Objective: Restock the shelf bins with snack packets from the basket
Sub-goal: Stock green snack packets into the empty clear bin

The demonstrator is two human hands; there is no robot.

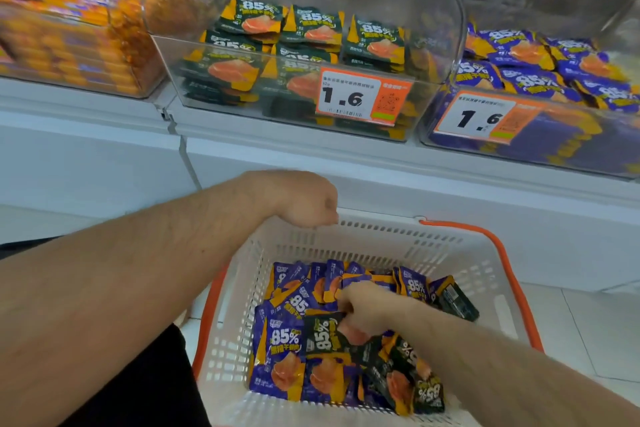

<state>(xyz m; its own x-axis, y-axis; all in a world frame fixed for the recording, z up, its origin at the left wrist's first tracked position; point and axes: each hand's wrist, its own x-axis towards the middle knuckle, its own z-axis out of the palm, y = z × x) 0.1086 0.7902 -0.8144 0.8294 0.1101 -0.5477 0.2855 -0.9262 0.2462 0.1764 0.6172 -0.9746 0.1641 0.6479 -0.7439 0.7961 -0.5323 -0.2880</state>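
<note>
Now I'm steadying the basket (pixel 349 236) by its rim with my left hand (pixel 304 199), fingers curled over it, while my right hand (pixel 363 314) is pinching a green packet (pixel 323 334) inside, bound for the green bin (pixel 304 107).

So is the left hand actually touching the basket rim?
Touching. The head view shows the left hand curled over the far rim of the white basket, with no gap.

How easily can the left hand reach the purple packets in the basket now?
Probably yes. The left hand grips the basket rim directly above the purple packets, which lie uncovered. It must release the rim first; the right hand works beside them.
</note>
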